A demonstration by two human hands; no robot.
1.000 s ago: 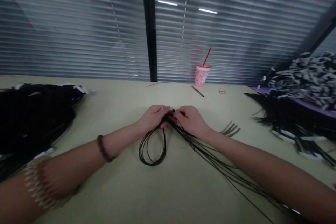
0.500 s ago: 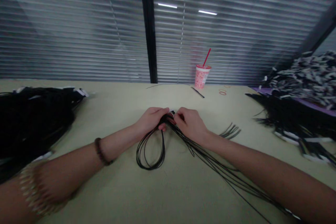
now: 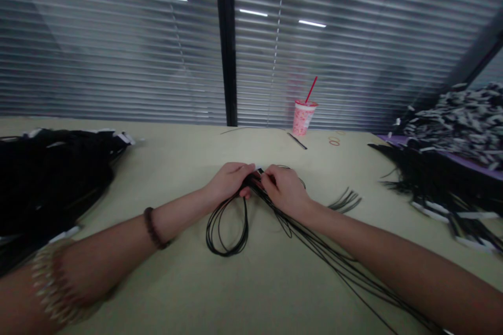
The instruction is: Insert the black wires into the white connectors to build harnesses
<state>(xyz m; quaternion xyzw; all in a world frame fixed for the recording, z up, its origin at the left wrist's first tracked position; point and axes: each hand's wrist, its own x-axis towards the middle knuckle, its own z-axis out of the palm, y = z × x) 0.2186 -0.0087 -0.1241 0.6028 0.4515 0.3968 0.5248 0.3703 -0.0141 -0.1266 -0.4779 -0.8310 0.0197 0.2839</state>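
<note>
Thin black cables (image 3: 231,251) are gathered in a bundle at the middle of the table, with a loop hanging down on the left and long ends trailing to the lower right. My left hand (image 3: 231,182) is closed around the bundle above the loop. Close beside it, my right hand (image 3: 286,187) pinches at the bundle, its fingertips by a small white and black piece (image 3: 259,170) between the hands. What exactly the right fingertips grip is partly hidden. Several cable ends (image 3: 346,200) stick out beyond my right forearm.
A large heap of black cables (image 3: 51,183) lies at the left. More black cables with white ends (image 3: 444,183) cover the right side, below a grey-white pile (image 3: 463,120). At the back stand a pink cup with a straw (image 3: 304,118), a thin black stick (image 3: 297,141) and rubber bands (image 3: 334,141).
A thin cable loop now shows behind my right hand. Both hands keep their hold at nearly the same spot; the whole view has shifted slightly.
</note>
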